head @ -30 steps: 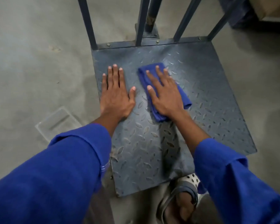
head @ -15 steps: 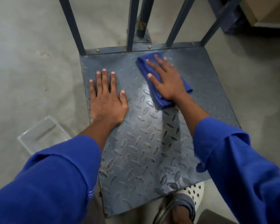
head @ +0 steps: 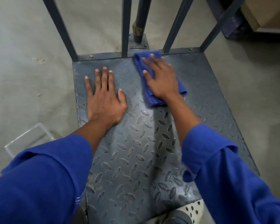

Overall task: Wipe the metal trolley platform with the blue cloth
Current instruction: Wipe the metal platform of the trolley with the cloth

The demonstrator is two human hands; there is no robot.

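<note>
Grey concrete floor [head: 31,78] fills the left side and the top of the frame, matt and a little stained. On it stands the metal trolley platform [head: 136,151], a dark grey steel sheet covered with raised lens-shaped treads in a crossing pattern. The treads shine where light falls in the centre of the frame. Along its far edge runs a flat strip with round bolts, and from this strip rise four straight painted bars [head: 61,28]. Behind them a round black pole [head: 141,18] stands on a small square base plate [head: 137,43].

The blue cloth [head: 152,99] lies in the upper centre of the frame, on the far part of the platform, and its far end reaches the bolted strip. It is soft fabric, folded into a long thick pad. The right hand [head: 162,81] lies palm down on it with straight, spread fingers. Its grip is wide and only presses the cloth, not curling round it. The left hand [head: 103,101] lies flat on the bare metal to the left of the cloth, its grip also wide and holding nothing.

Both arms wear loose blue sleeves [head: 39,183]. A clear plastic tray [head: 27,139] lies on the floor at the left edge. A white perforated shoe [head: 192,210] shows at the bottom, and a cardboard box [head: 265,12] sits in the upper right corner.
</note>
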